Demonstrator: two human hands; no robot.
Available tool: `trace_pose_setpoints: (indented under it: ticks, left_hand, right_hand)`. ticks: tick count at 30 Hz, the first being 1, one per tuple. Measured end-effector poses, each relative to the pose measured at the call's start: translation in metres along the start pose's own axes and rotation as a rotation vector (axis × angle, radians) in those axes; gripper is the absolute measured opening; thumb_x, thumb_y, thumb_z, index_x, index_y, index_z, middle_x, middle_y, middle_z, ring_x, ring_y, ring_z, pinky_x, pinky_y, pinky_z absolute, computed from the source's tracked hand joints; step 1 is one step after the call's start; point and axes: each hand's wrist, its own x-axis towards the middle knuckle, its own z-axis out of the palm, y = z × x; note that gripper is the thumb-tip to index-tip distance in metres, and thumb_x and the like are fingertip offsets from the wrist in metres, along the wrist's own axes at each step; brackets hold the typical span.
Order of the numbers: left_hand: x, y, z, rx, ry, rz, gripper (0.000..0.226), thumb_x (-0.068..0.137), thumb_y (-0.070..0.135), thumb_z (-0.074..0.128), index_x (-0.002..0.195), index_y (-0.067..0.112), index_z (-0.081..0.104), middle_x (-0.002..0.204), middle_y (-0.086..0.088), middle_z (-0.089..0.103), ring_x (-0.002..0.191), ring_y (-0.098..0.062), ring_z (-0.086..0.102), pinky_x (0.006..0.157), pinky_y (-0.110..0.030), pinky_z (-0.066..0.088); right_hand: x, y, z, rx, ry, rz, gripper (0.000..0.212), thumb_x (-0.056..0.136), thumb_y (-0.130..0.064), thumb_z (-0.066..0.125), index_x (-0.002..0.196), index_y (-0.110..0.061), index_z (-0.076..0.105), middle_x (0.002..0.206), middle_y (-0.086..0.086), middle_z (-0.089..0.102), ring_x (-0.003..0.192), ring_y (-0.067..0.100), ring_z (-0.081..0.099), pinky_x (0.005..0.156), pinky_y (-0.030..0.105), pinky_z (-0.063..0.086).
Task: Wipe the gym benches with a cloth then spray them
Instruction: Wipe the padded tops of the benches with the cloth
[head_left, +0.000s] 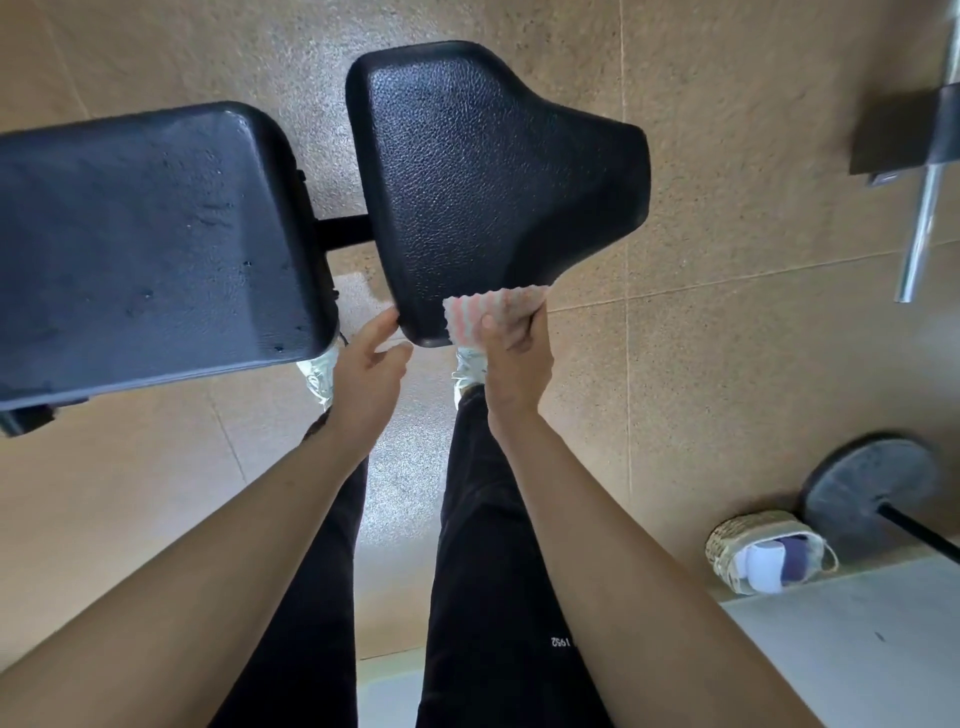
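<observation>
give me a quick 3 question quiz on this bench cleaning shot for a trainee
1. True or false: the right hand holds the cloth against the near edge of the seat pad.
2. Pick one: the left hand is A) holding a spray bottle, B) empty, at the seat pad's near corner, C) gripping a chrome bar.
3. Fill in: the wicker basket sits beside a weight ____.
Key: 1 true; 2 B; 3 plate.
</observation>
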Motion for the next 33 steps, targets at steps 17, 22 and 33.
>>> trace_pose_setpoints:
  ticks: [17, 22, 33]
  left_hand:
    - [0.007, 0.023, 0.024, -0.129, -0.157, -0.526, 0.029, 0.085, 0.014, 0.083, 0.103, -0.005, 0.07, 0.101, -0.017, 0.076, 0.087, -0.024, 0.073, 0.096, -0.042, 0.06]
    - [0.005, 0.018, 0.004, -0.211, 0.033, -0.5, 0.013, 0.093, -0.001, 0.069, 0.081, 0.0, 0.065, 0.08, -0.018, 0.075, 0.066, -0.018, 0.074, 0.07, -0.032, 0.064]
    - [0.021, 0.058, 0.003, -0.486, 0.169, -0.631, 0.033, 0.093, 0.028, 0.076, 0.124, 0.018, 0.068, 0.112, -0.008, 0.067, 0.098, -0.022, 0.064, 0.096, -0.054, 0.057]
  right_hand:
    - [-0.03, -0.023, -0.031, 0.258, -0.473, 0.378, 0.045, 0.087, -0.007, 0.072, 0.131, -0.015, 0.061, 0.126, 0.012, 0.069, 0.114, 0.027, 0.068, 0.098, 0.043, 0.055]
    - [-0.028, -0.018, -0.026, -0.015, -0.181, 0.334, 0.035, 0.085, -0.021, 0.071, 0.118, -0.033, 0.069, 0.109, -0.006, 0.071, 0.108, 0.013, 0.066, 0.1, 0.04, 0.054]
    - [0.018, -0.061, -0.006, -1.041, -0.053, -0.655, 0.079, 0.08, -0.047, 0.073, 0.151, -0.031, 0.041, 0.162, 0.006, 0.027, 0.147, 0.039, 0.023, 0.111, 0.053, 0.036]
